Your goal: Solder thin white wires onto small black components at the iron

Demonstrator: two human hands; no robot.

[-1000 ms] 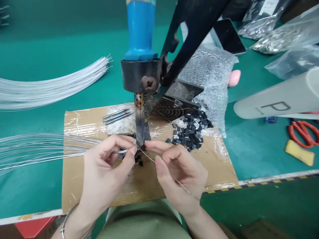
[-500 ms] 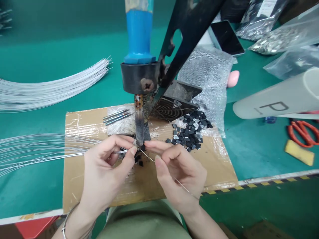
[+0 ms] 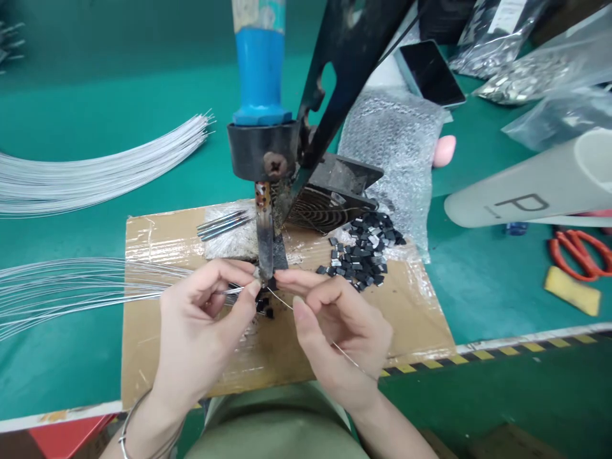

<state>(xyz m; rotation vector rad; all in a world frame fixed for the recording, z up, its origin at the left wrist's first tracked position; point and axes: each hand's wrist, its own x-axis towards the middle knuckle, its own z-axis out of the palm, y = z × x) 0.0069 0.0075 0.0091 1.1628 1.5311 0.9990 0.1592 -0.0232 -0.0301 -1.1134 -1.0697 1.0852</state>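
A blue-handled soldering iron [image 3: 261, 76] is clamped tip down in a black stand. My left hand [image 3: 205, 325] pinches the end of a thin wire [image 3: 234, 291] right beside the iron's tip. Curled in my right hand [image 3: 342, 331] is a thin strand of solder wire [image 3: 278, 298], its front end reaching the tip. The right index finger touches a small black piece [image 3: 271, 284] by the tip; fingers partly hide the joint. A few black pieces [image 3: 264, 308] lie just below the tip.
Cardboard [image 3: 406, 319] covers the bench here. A heap of small black pieces [image 3: 366, 255] lies right, below a black fan [image 3: 322, 207]. White wires [image 3: 119, 162] stretch left. Red-handled scissors [image 3: 581, 255], a yellow sponge [image 3: 572, 290] and a pale cylinder [image 3: 521, 185] sit far right.
The whole view has shifted very slightly. Both hands keep their grips at the iron's tip, with hardly any visible movement.
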